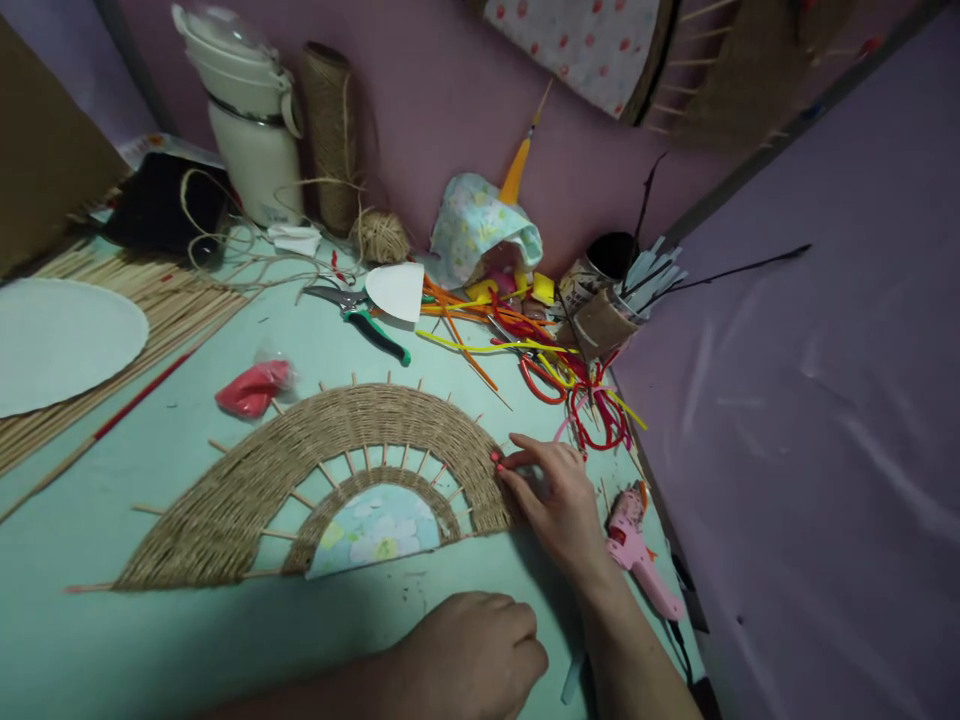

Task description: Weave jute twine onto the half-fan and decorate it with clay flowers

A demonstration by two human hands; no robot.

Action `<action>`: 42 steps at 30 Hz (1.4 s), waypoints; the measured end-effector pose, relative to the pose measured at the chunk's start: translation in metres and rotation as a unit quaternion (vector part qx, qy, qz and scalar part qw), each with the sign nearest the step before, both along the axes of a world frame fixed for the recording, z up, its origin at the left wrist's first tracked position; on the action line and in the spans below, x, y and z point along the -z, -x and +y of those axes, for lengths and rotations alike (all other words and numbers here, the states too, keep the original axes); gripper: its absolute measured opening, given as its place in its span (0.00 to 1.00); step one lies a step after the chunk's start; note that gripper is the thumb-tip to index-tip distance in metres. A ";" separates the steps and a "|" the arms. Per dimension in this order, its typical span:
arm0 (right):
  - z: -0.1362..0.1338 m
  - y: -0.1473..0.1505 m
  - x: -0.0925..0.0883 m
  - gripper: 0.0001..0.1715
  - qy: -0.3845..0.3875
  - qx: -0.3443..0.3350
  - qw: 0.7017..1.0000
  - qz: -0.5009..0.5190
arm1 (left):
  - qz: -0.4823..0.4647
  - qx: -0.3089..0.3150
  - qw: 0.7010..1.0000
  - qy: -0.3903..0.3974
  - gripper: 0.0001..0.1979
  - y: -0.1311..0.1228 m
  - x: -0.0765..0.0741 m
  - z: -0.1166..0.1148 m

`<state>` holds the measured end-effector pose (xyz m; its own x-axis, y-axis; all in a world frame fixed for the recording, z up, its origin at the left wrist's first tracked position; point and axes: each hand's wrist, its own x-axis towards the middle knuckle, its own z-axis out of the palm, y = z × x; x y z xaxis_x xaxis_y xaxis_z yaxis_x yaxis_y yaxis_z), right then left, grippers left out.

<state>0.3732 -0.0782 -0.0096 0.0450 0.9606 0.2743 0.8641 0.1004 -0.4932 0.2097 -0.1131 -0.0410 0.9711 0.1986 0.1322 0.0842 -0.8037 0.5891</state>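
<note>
On a pale green tabletop (292, 335), seen from the head camera, a half-round woven fan (382, 412) lies flat across the middle, its light sticks poking past the curved edge (a pale blue floral half-circle (375, 525) sits at its inner centre). The right hand (551, 490) is at the fan's right end, thumb and forefinger nearly meeting beside tiny red spots; I cannot tell whether they pinch something. The left hand (476, 645) is curled, back upward, below the fan, its palm hidden. A red packet (255, 388) lies near the fan's upper left; a pink glue gun (645, 570) lies right of the right wrist.
</note>
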 end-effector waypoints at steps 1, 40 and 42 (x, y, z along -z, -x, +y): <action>0.000 0.000 0.000 0.18 0.002 -0.001 1.000 -0.001 | -0.001 -0.002 1.000 -0.005 0.05 -0.001 0.002 -0.001; 0.001 0.002 0.003 0.13 -0.008 -0.014 1.000 -0.011 | -0.005 -0.003 1.000 -0.001 0.06 -0.002 0.006 -0.002; 0.001 0.002 0.002 0.13 -0.011 -0.020 1.000 -0.014 | -0.001 -0.002 1.000 0.003 0.07 -0.003 0.005 -0.001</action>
